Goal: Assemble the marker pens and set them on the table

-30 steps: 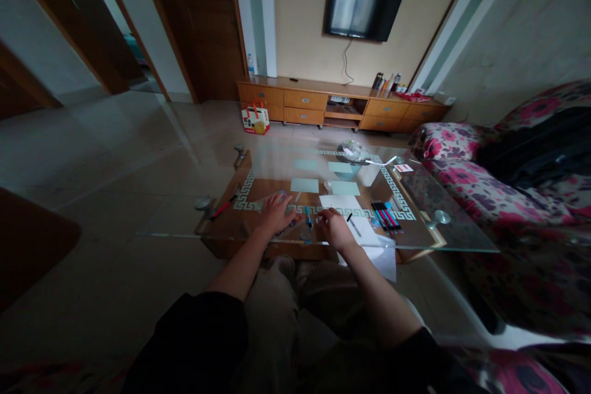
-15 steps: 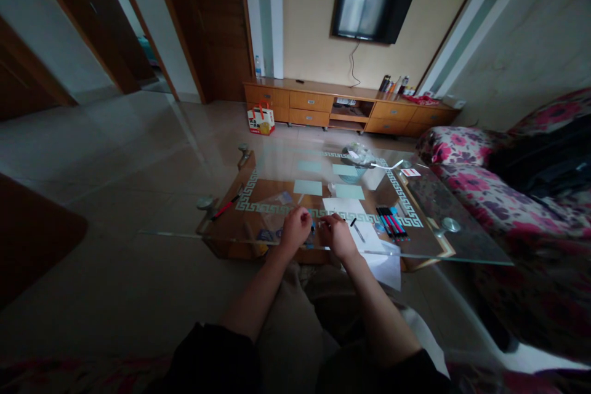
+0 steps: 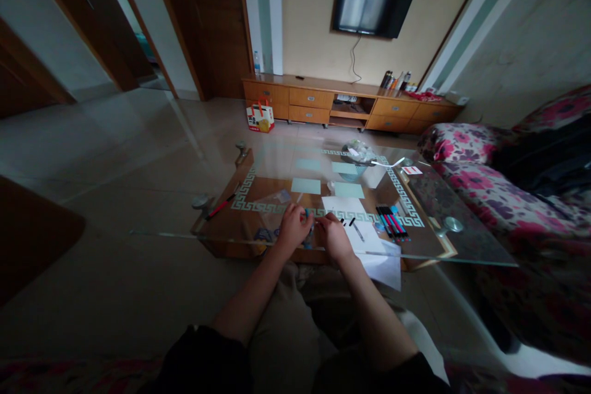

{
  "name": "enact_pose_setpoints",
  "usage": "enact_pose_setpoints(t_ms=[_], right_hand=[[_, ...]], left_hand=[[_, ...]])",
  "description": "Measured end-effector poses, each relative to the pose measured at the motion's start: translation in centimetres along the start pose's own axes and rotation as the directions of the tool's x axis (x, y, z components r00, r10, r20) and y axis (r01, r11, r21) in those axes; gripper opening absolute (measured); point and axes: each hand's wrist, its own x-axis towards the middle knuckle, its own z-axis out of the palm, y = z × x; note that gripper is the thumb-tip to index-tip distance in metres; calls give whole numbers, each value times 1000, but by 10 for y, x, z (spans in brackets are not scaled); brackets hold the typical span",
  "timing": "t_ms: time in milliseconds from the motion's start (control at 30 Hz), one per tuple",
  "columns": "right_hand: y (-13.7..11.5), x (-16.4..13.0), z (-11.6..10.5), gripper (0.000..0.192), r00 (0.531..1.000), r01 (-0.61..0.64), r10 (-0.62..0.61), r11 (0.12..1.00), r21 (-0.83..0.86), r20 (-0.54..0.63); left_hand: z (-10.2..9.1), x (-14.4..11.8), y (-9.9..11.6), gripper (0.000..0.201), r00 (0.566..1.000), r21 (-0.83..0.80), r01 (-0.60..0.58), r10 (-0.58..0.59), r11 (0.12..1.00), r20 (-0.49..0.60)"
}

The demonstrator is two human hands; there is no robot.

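My left hand (image 3: 294,228) is closed above the near edge of the glass table, its fingers around a small blue pen part (image 3: 308,215). Close beside it on the right, my right hand (image 3: 334,237) is pinched, fingertips turned toward the blue piece. Whatever sits between those fingertips is too small to make out. White paper sheets (image 3: 369,244) lie to the right of my hands. On them rest a dark pen piece (image 3: 357,231) and small black bits. Farther right is a row of several black, red and blue pens (image 3: 391,222).
A red and black pen (image 3: 221,205) lies at the left of the glass table (image 3: 170,234). Toward the back stand a bowl with a plastic bag (image 3: 359,152) and a white box (image 3: 373,177). A floral sofa (image 3: 480,188) is on the right.
My hands have come closer together, and the left has turned so that the blue part shows at its fingers. The view has shifted slightly.
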Motion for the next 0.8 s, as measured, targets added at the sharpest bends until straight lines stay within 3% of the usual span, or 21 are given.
enact_pose_setpoints(t_ms=[367, 800], right_hand=[[6, 1, 5, 27, 1000, -17, 17, 999, 31, -4], [2, -1, 6, 13, 993, -12, 25, 993, 117, -114]], left_hand=[[-3, 2, -7, 9, 998, -63, 30, -26, 998, 62], [-5, 0, -8, 7, 991, -110, -8, 23, 994, 132]])
